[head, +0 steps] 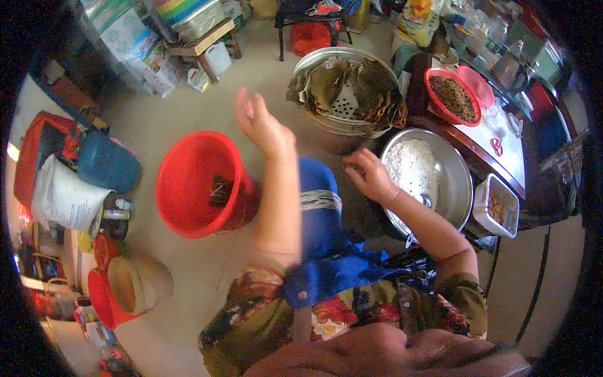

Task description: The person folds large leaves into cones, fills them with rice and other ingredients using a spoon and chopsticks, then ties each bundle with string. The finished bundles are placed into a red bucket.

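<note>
My left hand is raised above the floor with its fingers apart, between a red plastic bucket and a metal steamer pan, and nothing shows in it. The bucket has a dark bundle inside. Dark green leaves lie in the perforated steamer pan. My right hand, fingers bent and apart, is beside a steel basin of white rice; I see nothing in it. White strings lie across the blue cloth on my leg.
At the right, a table holds a red basket of brown-green filling. A white tub of brown pieces stands beside the basin. An open pail is at lower left, below a blue bucket. A wooden stool stands at the back.
</note>
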Action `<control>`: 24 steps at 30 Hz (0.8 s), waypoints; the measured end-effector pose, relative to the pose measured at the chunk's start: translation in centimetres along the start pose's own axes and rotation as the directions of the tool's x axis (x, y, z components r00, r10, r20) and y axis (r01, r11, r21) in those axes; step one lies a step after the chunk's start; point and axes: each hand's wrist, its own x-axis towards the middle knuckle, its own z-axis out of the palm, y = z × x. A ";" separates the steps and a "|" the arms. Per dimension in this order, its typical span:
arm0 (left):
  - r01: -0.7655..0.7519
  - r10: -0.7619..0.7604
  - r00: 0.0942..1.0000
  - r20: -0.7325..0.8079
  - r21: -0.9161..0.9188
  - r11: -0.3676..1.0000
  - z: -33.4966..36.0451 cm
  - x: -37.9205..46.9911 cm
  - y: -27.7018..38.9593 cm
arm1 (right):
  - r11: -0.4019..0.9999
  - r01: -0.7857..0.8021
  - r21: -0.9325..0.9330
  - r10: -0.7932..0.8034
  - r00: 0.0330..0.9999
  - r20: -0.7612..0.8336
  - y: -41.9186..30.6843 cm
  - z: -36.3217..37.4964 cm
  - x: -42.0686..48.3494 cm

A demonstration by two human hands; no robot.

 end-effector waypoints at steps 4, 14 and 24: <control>0.127 -0.127 0.986 -0.109 -0.005 0.992 3.7 -4.5 -1.6 | 0.974 -0.217 0.057 0.218 0.976 -0.008 3.0 0.4 6.3; 0.451 -0.450 0.878 -0.164 -0.029 0.892 2.7 -1.9 -7.0 | 0.866 -0.499 -0.030 0.489 0.835 0.251 10.6 7.4 19.2; 0.539 -0.543 0.834 -0.097 -0.070 0.840 3.1 -1.8 -8.3 | 0.866 -0.500 -0.022 0.495 0.849 0.185 15.0 7.6 17.8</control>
